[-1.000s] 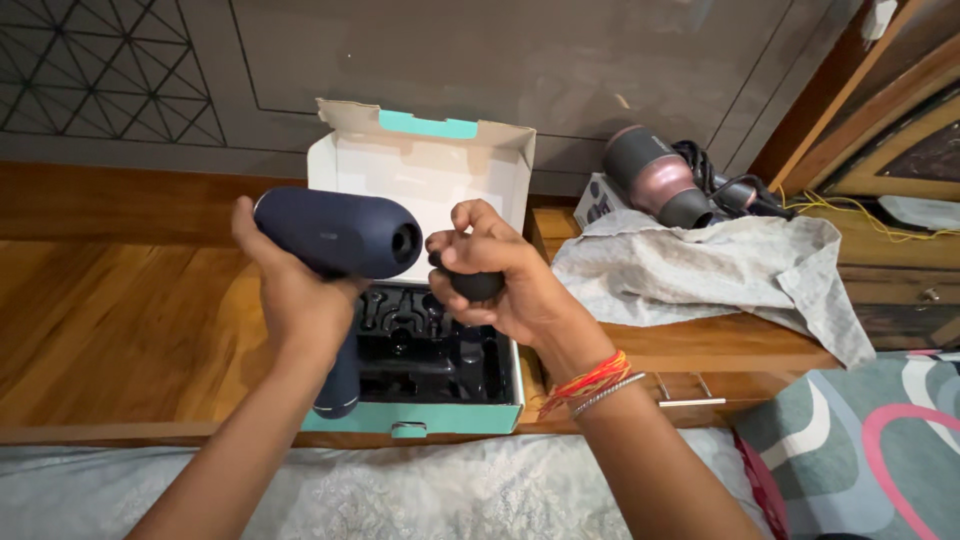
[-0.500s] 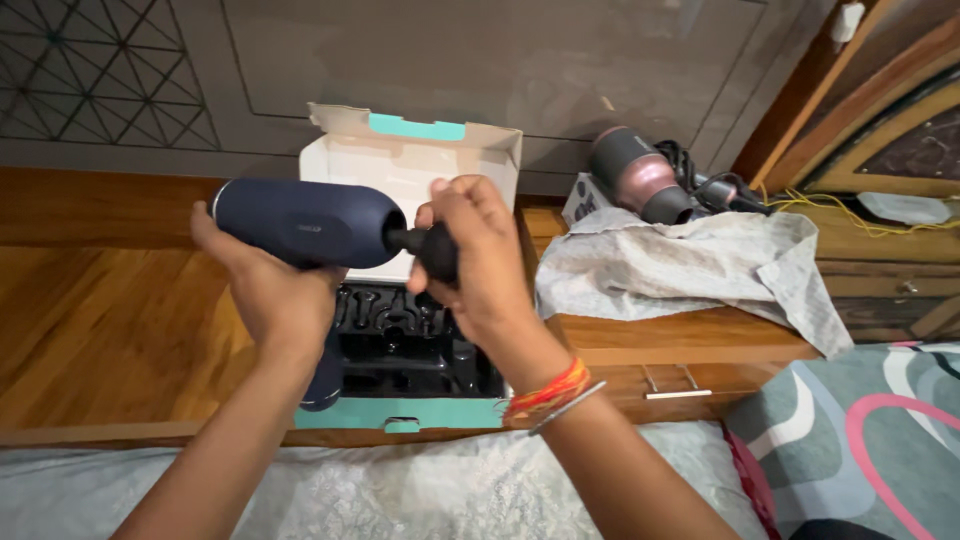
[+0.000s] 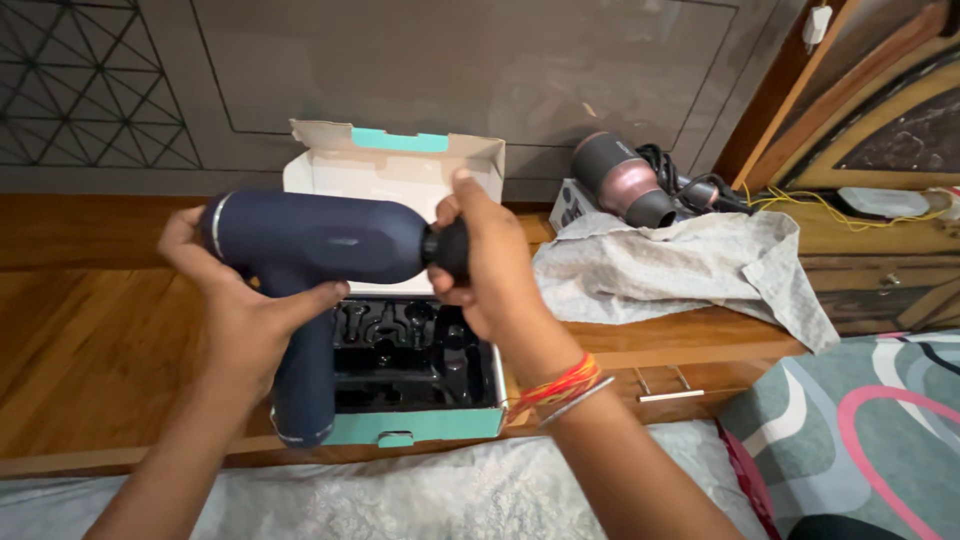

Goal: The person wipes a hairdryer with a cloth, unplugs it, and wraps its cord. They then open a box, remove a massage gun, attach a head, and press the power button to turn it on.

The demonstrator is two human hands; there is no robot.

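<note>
- Navy plastic, hard and smooth: the massager sits left of centre in the frame, lifted above the open box, barrel level and handle pointing down.
- We judge it dense and a bit top-heavy, rigid all over, likely slippery on the barrel; the handle where it meets the barrel looks the surest place to take hold.
- Our left hand is clenched round that upper handle from behind, thumb across the front, fingers reaching up behind the barrel's rear end.
- Our right hand is closed on the black ball head at the barrel's nose, at centre frame, fingers wrapped over it.
- So the barrel spans between both grips: body to the left, head to the right, handle hanging below the left hand.
- Black foam in the box holds more small heads, directly beneath.
- Upper right: a hair dryer on a grey cloth, well apart.
</note>
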